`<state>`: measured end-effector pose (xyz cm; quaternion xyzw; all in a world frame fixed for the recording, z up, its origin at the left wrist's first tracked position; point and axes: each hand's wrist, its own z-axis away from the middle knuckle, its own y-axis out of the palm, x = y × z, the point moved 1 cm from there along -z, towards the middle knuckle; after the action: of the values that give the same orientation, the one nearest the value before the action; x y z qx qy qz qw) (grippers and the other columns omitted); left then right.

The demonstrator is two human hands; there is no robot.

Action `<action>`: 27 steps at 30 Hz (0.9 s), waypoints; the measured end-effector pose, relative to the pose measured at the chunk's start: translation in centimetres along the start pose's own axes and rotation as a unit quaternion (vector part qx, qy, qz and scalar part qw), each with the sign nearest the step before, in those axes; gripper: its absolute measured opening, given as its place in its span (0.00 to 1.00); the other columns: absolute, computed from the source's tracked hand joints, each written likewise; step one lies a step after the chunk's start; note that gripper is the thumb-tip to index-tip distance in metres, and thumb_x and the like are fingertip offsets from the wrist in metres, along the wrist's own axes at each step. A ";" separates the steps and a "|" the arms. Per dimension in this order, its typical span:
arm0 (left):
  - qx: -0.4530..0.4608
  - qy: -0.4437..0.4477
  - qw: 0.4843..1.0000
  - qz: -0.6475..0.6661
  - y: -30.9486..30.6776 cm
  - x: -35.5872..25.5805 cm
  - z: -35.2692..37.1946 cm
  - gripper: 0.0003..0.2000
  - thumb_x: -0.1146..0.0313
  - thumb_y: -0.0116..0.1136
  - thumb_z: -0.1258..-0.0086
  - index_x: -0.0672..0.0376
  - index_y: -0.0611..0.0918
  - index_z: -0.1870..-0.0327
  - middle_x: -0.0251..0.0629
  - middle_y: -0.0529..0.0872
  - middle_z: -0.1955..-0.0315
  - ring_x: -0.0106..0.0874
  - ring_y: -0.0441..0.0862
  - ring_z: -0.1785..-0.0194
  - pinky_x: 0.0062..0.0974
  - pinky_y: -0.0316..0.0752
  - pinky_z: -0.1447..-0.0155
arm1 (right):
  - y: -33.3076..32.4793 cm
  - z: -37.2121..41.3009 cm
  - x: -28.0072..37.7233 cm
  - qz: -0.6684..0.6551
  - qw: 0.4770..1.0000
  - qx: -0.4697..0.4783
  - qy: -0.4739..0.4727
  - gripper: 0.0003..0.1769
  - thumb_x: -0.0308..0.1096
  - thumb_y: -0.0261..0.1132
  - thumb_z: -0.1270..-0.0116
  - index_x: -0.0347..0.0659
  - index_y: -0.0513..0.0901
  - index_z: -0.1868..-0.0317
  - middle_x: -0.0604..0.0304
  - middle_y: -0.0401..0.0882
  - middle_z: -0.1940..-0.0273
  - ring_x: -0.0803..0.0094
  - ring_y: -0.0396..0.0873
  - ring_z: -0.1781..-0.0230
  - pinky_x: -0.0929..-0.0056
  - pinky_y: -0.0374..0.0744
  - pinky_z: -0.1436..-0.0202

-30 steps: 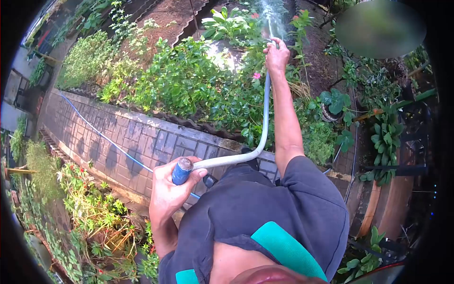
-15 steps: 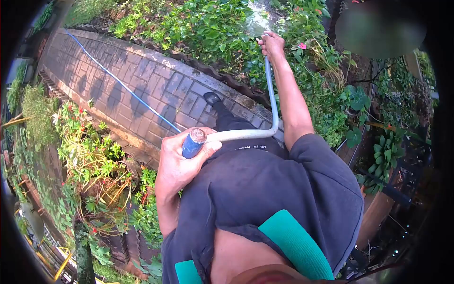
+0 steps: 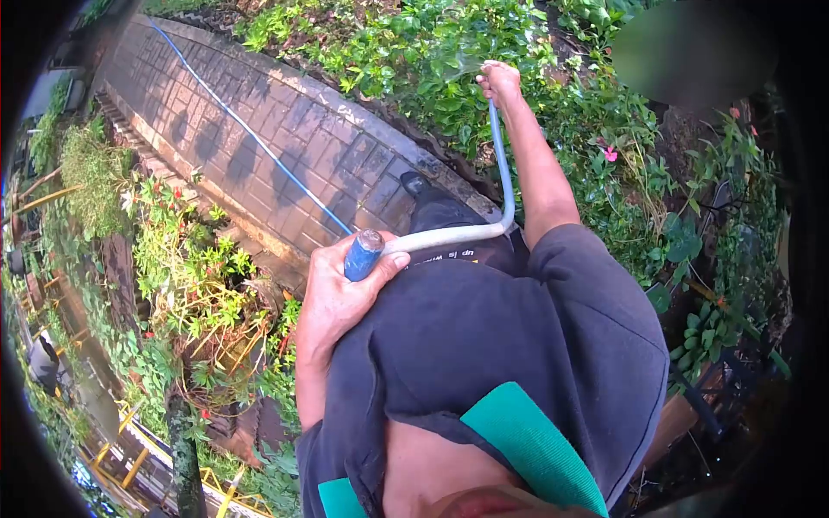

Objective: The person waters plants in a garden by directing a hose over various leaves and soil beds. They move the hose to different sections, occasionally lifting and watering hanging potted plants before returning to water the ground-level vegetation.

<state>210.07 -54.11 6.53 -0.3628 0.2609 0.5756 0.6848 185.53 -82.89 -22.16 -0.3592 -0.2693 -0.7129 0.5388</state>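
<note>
My right hand (image 3: 499,81) is closed around the end of a hose (image 3: 502,164), stretched out over the green shrubs (image 3: 414,52). A faint spray shows beside its fingers. From there the hose bends and runs back across my waist to my left hand (image 3: 335,293). That hand is closed around a blue handle (image 3: 363,256) with a worn brown end, at the left of my belly. The hose meets the same hand at the thumb. What the handle belongs to is hidden.
A brick path (image 3: 259,129) with a raised kerb crosses at upper left. A blue hose (image 3: 250,129) stretches along it towards my left hand. Flowering plants (image 3: 186,259) border the left side, and a pink flower (image 3: 610,154) stands at right. My shoe (image 3: 414,183) is on the path.
The view has shifted, so path and plants appear farther right and lower. The bright water spray beyond my right hand now looks fainter and lies more to the left. Both hands keep their hold.
</note>
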 end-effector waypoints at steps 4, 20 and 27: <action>-0.012 -0.030 0.999 0.019 -0.4 -1.6 -2.8 0.10 0.69 0.70 0.40 0.64 0.84 0.62 0.28 0.84 0.73 0.16 0.76 0.67 0.18 0.74 0.61 | 2.4 -2.9 -0.1 -0.011 0.999 0.024 0.021 0.10 0.24 0.59 0.34 0.40 0.76 0.53 0.55 0.78 0.76 0.79 0.66 0.88 0.79 0.61 0.89; 0.005 -0.025 1.000 -0.001 -3.0 -5.1 -7.1 0.10 0.69 0.70 0.39 0.64 0.84 0.61 0.28 0.82 0.75 0.16 0.74 0.69 0.19 0.73 0.62 | 5.0 -4.6 -0.4 -0.056 0.995 0.033 0.079 0.10 0.24 0.58 0.34 0.40 0.75 0.53 0.53 0.78 0.75 0.78 0.66 0.87 0.78 0.60 0.88; 0.038 0.014 0.998 -0.057 -6.3 -4.4 -8.2 0.15 0.62 0.71 0.40 0.64 0.84 0.59 0.30 0.83 0.75 0.17 0.75 0.69 0.21 0.73 0.62 | 4.9 -2.6 -0.5 -0.094 0.994 0.007 0.062 0.08 0.26 0.58 0.33 0.38 0.78 0.55 0.55 0.78 0.74 0.80 0.64 0.86 0.82 0.60 0.88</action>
<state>215.82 -63.74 6.32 -0.3587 0.2711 0.5199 0.7263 189.79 -85.96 -24.07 -0.2834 -0.2730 -0.7792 0.4879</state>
